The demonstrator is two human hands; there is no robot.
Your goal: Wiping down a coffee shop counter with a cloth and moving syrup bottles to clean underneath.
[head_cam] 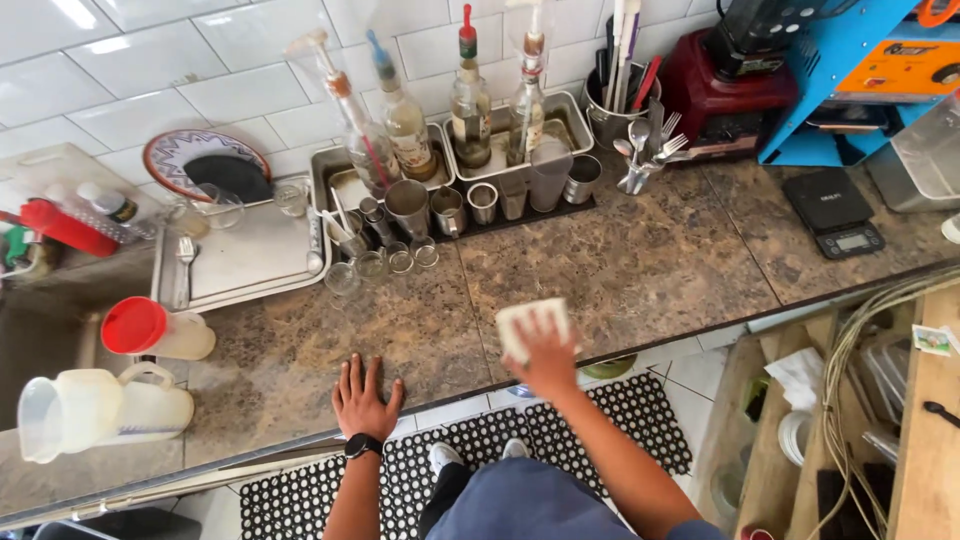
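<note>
I take the brown speckled stone worktop as my landmark; everything else sits on it or along its edges. At its back right corner stands a red blender base, with a blue frame just to the right of it. Along the back wall two steel trays carry tall syrup bottles with pumps, and in front of them is a row of small steel cups. Towards the worktop's left end lies a flat steel tray with a fork on it, and behind that a round patterned plate leans against the tiles. At the far left end sit a clear pitcher on its side and a container with a red lid. Near the right end rests a small black scale.

At the worktop's front edge, roughly in the middle, my right hand presses down on a pale folded cloth, fingers spread over it; the cloth lies flat on the stone. The picture is blurred there, so I cannot tell how tightly it is gripped. My left hand is to the left of the cloth, on the same front edge, flat on the stone with fingers relaxed and spread, holding nothing. A dark watch is on that wrist.
</note>
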